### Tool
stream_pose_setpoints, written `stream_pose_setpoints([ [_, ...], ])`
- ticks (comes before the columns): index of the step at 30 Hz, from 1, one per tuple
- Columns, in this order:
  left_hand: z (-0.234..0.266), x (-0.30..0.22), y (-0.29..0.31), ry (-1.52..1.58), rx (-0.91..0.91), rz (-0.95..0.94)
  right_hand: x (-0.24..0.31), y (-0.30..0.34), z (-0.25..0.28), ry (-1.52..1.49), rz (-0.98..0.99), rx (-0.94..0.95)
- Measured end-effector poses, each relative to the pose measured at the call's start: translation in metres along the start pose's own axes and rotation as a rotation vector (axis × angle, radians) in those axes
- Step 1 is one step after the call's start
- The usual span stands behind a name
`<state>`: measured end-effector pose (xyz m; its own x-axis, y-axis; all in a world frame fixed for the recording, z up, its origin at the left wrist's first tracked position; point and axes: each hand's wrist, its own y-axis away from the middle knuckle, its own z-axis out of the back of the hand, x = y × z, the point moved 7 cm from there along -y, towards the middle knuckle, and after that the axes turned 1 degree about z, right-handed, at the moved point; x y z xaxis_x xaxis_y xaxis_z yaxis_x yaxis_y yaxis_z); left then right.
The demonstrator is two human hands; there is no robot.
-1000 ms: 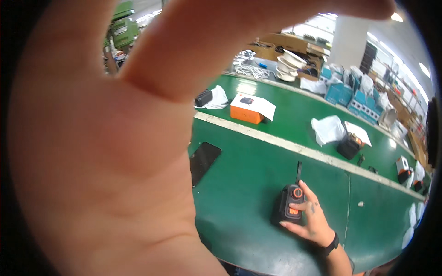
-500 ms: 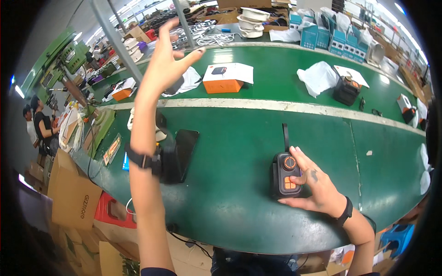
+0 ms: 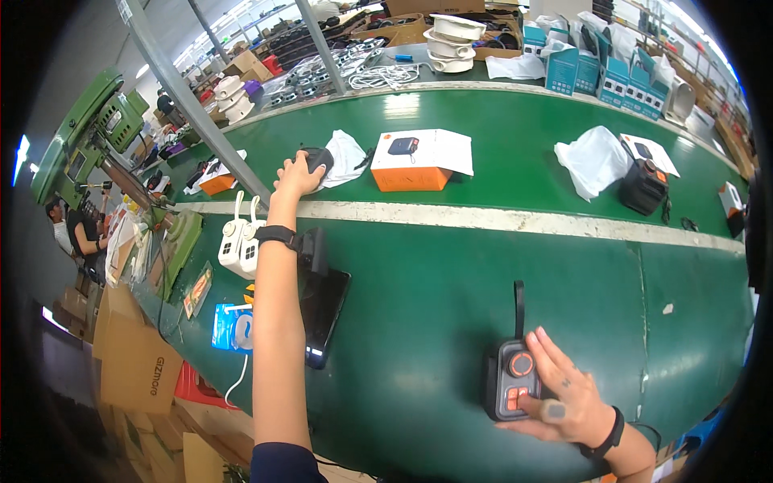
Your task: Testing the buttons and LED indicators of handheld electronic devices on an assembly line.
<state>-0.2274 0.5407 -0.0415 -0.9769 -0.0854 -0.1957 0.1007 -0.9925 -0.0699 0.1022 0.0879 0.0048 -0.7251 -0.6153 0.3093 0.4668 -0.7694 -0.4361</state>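
My right hand (image 3: pixel 568 406) is round the right side of a small black speaker (image 3: pixel 506 386) with an orange-ringed knob, orange buttons and a strap, upright on the green table. One fingertip rests on the buttons. My left arm stretches far forward, and my left hand (image 3: pixel 296 179) has its fingers and thumb round a dark rounded device (image 3: pixel 320 159) on the far green strip, beside a white plastic bag (image 3: pixel 345 157). The hand partly hides that device. Under my left forearm lie a black smartphone (image 3: pixel 328 310) and a black object (image 3: pixel 314 251).
An orange and white box (image 3: pixel 412 173) stands beyond the pale divider (image 3: pixel 451 216). Another black speaker (image 3: pixel 644 187) sits farther right beside a white bag (image 3: pixel 592 161). Left are white speakers (image 3: pixel 236 245), a blue packet (image 3: pixel 232 326), a metal post (image 3: pixel 185 97) and a green drill press (image 3: pixel 88 145).
My left hand has come down from the air onto the dark device on the far strip. My right hand stays on the black speaker. The view has shifted, so the table appears lower.
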Motion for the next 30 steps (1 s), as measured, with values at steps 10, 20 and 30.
stream_pose_setpoints([
  [10, 0.006, -0.015, -0.003, 0.078, -0.243, -0.127, -0.006, 0.006, -0.007, -0.057, 0.025, -0.034],
  [20, 0.09, -0.107, 0.105, 0.187, -0.519, -0.796, 0.001, 0.004, 0.002, -0.049, -0.012, -0.069],
  [30, 0.054, -0.146, 0.281, 1.632, 0.548, -0.653, 0.005, 0.005, -0.001, -0.105, -0.023, -0.115],
])
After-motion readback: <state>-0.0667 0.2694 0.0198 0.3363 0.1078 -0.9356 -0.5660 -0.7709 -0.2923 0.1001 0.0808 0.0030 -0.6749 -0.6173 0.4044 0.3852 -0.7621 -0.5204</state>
